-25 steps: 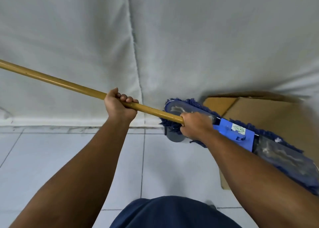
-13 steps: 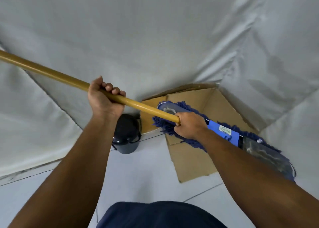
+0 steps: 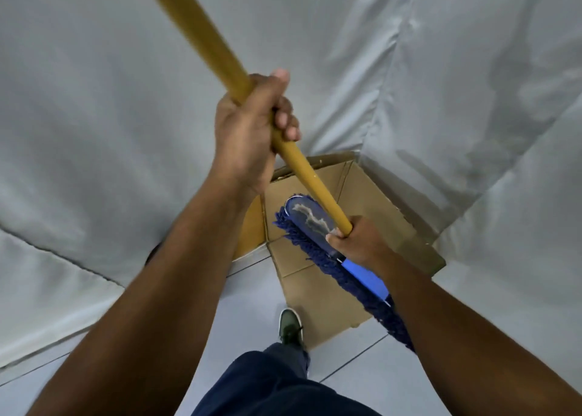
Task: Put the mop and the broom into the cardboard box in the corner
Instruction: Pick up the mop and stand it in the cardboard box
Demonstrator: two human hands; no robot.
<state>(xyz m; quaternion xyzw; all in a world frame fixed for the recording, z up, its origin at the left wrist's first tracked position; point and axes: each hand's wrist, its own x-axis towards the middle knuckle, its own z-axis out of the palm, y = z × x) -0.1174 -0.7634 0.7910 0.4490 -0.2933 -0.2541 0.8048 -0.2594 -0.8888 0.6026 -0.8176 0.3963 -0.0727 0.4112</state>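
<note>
Head view: both hands' grip wraps mop's (image 3: 318, 226) smooth yellow pole above cardboard box (image 3: 315, 296)

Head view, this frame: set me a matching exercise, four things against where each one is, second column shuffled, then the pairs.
Things:
1. left hand
2. right hand
3. mop head
4. shoe

Places:
A. on the floor tiles beside the cardboard box's near corner
B. gripping the yellow handle at its lower end, by the blue fringe
C. held over the open cardboard box
D. wrapped around the yellow handle higher up

Pairs: 1-D, 2-B, 3-C, 4-A
</note>
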